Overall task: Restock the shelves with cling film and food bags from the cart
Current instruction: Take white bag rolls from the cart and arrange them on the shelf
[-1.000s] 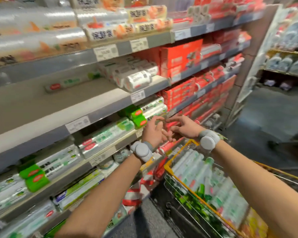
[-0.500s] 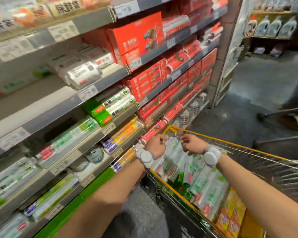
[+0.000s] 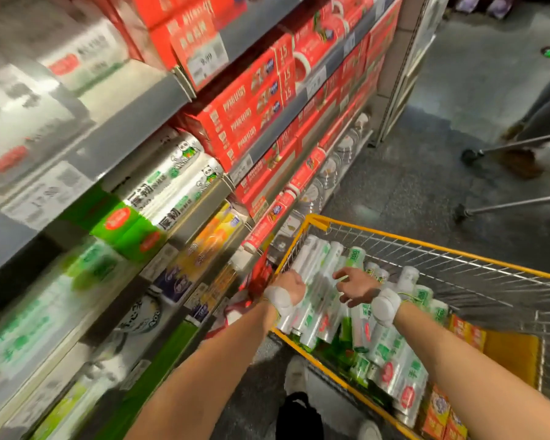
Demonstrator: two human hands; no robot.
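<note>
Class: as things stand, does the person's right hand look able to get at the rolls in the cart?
Probably yes. The right hand hovers open above the rolls, over the open top of the cart, and nothing lies between hand and rolls.

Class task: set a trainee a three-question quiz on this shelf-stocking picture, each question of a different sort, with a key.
1. True or false: the right hand is above the rolls in the cart.
2. The cart's rim is: A blue, B yellow, C black.
3. Fill in: the boxes on the shelves beyond the cart are mostly ___.
Key: 1 true; 2 B; 3 red.
</note>
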